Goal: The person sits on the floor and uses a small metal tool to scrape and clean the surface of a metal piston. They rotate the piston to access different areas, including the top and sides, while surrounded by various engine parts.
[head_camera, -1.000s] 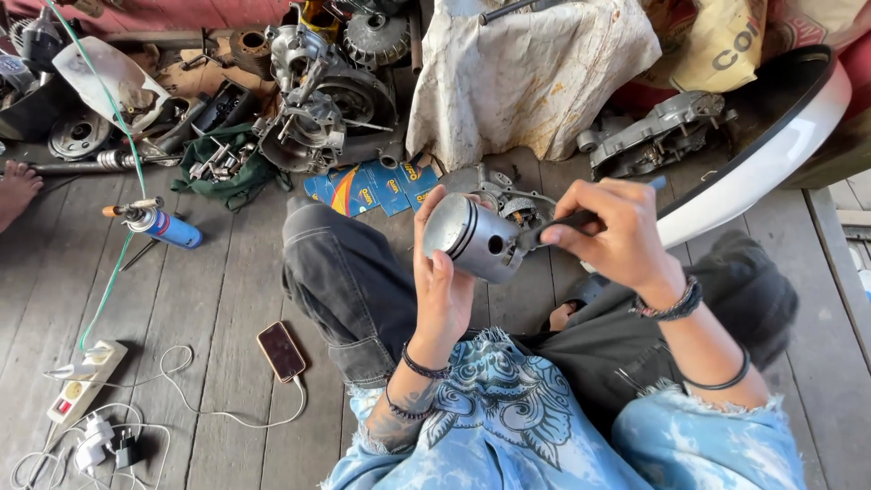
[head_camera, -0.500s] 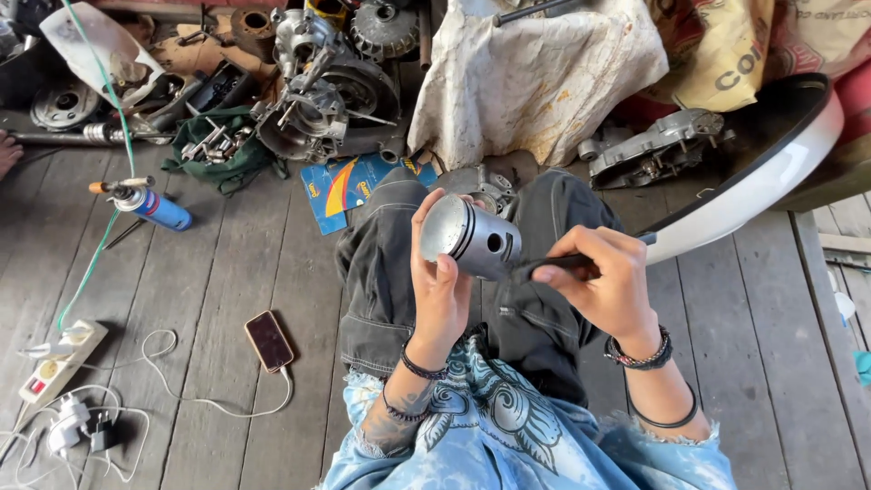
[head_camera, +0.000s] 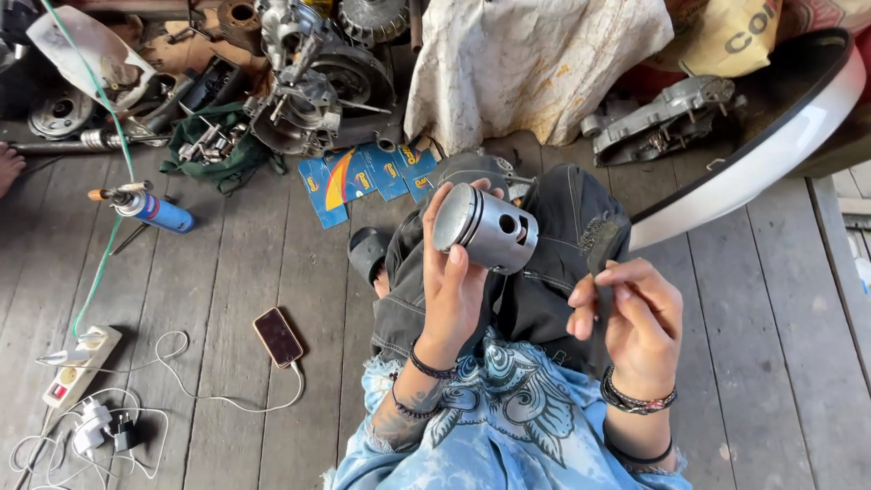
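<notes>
While sitting on a plank floor [head_camera: 227,272], the person is holding a grey metal piston [head_camera: 485,229] up over the lap. The left hand [head_camera: 454,281] is gripping it from below and behind, fingers curled up around its crown end and the thumb lying along its side, so the hand is closed about the piston. The piston's long axis is lying nearly level, tilted a little, with the ringed crown pointing left and the open skirt and pin hole facing right, toward the other hand. The right hand [head_camera: 635,313] is hanging just to the right of the piston and slightly lower, apart from it, its thumb and fingers pinching the handle of a small dark brush [head_camera: 601,247] whose worn head is pointing up toward the skirt. Of the two, the left hand is the one touching the piston; the brush head is near its open end but not touching.

Around the knees, engine cases [head_camera: 308,100], a blue gas torch [head_camera: 145,209], a charging phone [head_camera: 278,337] and a power strip [head_camera: 80,363] are lying about.
</notes>
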